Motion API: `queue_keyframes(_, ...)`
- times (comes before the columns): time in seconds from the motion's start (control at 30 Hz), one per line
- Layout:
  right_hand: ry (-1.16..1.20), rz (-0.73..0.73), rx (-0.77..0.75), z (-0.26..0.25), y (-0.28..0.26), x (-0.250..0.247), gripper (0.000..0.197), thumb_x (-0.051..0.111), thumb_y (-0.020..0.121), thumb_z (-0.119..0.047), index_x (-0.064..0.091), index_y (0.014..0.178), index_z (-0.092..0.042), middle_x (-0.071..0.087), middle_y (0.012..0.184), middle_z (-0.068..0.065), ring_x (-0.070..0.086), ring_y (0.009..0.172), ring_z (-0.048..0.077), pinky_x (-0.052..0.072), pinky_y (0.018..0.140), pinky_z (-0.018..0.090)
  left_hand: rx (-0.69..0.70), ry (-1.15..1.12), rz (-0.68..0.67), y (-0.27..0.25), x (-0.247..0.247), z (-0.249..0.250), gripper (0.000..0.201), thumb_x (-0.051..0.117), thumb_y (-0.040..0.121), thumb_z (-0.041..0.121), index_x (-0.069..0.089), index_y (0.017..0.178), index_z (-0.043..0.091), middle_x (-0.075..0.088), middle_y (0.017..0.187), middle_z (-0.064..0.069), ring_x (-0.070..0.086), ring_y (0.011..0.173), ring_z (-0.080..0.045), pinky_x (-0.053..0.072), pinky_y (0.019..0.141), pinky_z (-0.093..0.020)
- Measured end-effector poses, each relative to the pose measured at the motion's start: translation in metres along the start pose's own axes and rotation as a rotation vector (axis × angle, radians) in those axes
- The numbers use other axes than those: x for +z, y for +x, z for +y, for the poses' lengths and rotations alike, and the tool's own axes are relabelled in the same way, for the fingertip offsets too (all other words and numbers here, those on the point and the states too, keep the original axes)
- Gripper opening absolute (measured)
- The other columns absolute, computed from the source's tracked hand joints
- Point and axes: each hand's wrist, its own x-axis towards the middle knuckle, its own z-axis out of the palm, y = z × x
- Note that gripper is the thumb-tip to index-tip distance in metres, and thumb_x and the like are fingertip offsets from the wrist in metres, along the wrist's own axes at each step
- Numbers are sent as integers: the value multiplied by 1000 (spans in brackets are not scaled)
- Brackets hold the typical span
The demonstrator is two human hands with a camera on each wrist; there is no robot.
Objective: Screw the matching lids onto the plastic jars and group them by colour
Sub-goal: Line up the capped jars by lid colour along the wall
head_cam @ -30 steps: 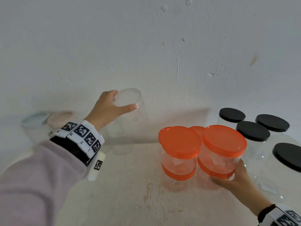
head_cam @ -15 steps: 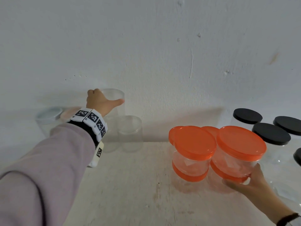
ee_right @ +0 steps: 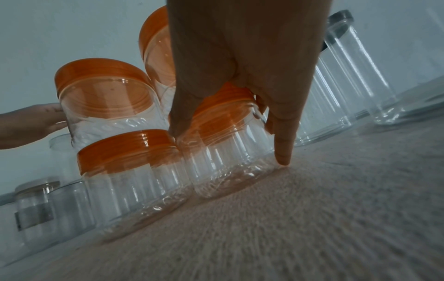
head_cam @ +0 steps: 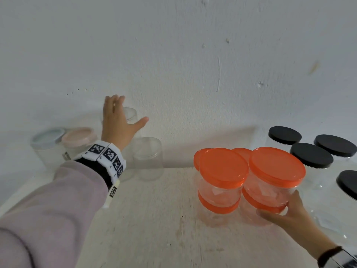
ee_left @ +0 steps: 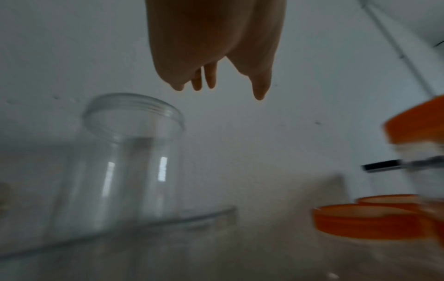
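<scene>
My left hand is open with fingers spread, lifted just above a tall clear lidless jar that stands against the wall. In the left wrist view the left hand holds nothing and the tall clear jar stands below it. A shorter clear jar sits in front. Orange-lidded jars stand in two stacks, the left stack and the right stack. My right hand grips the right stack low down. In the right wrist view thumb and finger of the right hand straddle its lower jar.
Several black-lidded jars stand at the right by the wall. A pink-lidded jar and a pale blue-lidded jar stand at the far left. The white wall closes the back of the worn tabletop.
My left hand carried the tall clear jar left, stood it by the wall behind the short clear jar, then let go and opened. The right hand stays on the orange stack.
</scene>
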Motion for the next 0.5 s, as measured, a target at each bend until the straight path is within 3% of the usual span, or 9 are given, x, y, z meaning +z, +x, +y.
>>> queue_keyframes(0.1,2,-4,-11,3,1,-1,108,88,48,-35,28,137,-25,39,123,-5,42,112,17,40,94,38,169,-126,-111,-34,17,22,66,70,85,32,41,139,10,32,151,-5,16,146,-17,14,117,-29)
queue_keyframes(0.17,0,-4,-20,3,1,0,108,86,43,-42,28,134,-29,39,121,-7,42,111,16,40,93,37,220,-211,-261,-65,32,34,66,69,86,19,37,142,12,34,150,-2,20,144,-14,15,117,-28)
queue_keyframes(0.27,-7,-16,-17,5,2,-1,112,85,43,-46,25,136,-32,36,121,-10,40,111,14,39,94,35,32,-431,-652,-111,51,44,88,69,82,9,14,150,22,26,152,6,25,143,-17,26,112,-25)
queue_keyframes(0.37,-8,-31,-19,5,1,-1,110,86,45,-45,24,135,-32,36,124,-10,39,113,14,40,97,37,-175,-590,-999,-150,66,51,120,81,69,37,-9,148,37,9,155,15,17,144,-16,34,107,-26)
queue_keyframes(0.43,-11,-28,-29,4,0,-1,108,88,49,-39,25,137,-29,36,126,-8,39,115,14,40,99,39,-198,-586,-1074,-170,74,58,137,86,55,54,-17,145,43,6,154,18,15,144,-11,28,115,-35)
queue_keyframes(0.5,-17,-27,-28,2,-1,-1,108,90,54,-33,25,140,-25,36,128,-6,38,116,15,40,101,41,-194,-600,-1031,-184,82,68,135,87,53,55,-13,142,47,13,149,21,20,136,-1,27,113,-30)
